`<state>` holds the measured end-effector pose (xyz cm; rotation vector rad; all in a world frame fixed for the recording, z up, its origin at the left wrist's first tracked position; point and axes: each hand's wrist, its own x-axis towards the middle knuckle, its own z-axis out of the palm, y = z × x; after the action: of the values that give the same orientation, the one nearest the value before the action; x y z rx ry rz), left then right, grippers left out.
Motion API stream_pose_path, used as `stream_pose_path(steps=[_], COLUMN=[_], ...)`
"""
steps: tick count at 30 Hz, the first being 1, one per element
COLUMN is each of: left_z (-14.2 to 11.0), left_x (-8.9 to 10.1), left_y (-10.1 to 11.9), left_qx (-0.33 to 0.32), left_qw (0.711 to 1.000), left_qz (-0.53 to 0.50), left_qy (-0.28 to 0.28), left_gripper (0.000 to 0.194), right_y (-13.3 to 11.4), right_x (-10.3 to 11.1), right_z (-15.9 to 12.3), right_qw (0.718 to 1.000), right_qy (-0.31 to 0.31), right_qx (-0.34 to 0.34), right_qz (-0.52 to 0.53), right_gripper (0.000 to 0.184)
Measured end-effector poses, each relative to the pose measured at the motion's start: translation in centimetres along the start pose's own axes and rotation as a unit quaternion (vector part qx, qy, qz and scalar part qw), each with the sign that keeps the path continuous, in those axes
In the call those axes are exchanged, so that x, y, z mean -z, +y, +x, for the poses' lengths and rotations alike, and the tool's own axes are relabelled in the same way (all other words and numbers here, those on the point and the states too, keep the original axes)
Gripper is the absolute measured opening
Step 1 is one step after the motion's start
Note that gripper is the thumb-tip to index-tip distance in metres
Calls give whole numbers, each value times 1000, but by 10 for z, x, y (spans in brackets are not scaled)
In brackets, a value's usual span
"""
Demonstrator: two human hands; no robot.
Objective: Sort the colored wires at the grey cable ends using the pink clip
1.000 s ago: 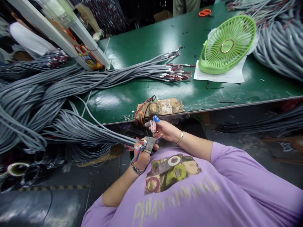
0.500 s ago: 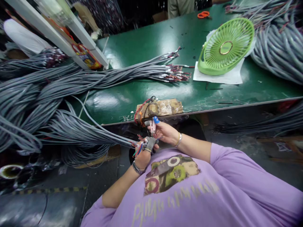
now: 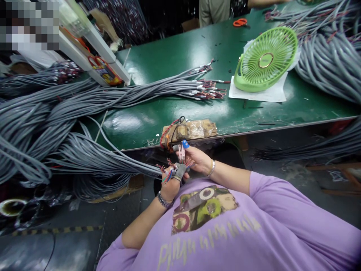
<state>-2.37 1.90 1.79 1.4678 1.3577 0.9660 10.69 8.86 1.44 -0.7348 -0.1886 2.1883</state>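
My left hand [image 3: 169, 186], with a watch at the wrist and grey covering on some fingers, is closed around the stripped ends of several grey cables [image 3: 146, 169]. Red, blue and green wires [image 3: 167, 176] stick out over its fingers. Close beside it, my right hand [image 3: 199, 159] wears a blue cover on the thumb. It pinches a small pale-pink clip-like tool [image 3: 182, 153] above a fan of thin coppery wire ends [image 3: 188, 163]. Fingers hide part of the tool, and its exact kind is unclear. Both hands are just off the table edge.
A wooden block [image 3: 197, 129] with red and black leads sits at the green table's [image 3: 135, 131] near edge. Beyond it lie bundled grey cables [image 3: 158, 90], a green fan [image 3: 266, 60] on paper, and orange-handled scissors [image 3: 240, 22]. Coiled cables [image 3: 329, 64] fill the right end.
The view shifts slightly. Red wire ends by my left hand stand up a little more, while both hands keep nearly the same place and grip.
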Motion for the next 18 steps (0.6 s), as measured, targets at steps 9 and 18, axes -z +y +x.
stream_pose_path(steps=[9,18], left_z=[-2,-19], left_x=[0,6], left_y=[1,-2], left_qx=[7,-21], left_qw=[1000,998], left_qz=[-15,-45], left_qy=[15,33], left_gripper=[32,28], right_y=[4,-3], right_x=[12,15], right_z=[4,-2], right_qw=[999,996], right_qy=[-31,-56], right_qx=[-8,-7], right_qz=[1,-71], right_gripper=[48,43])
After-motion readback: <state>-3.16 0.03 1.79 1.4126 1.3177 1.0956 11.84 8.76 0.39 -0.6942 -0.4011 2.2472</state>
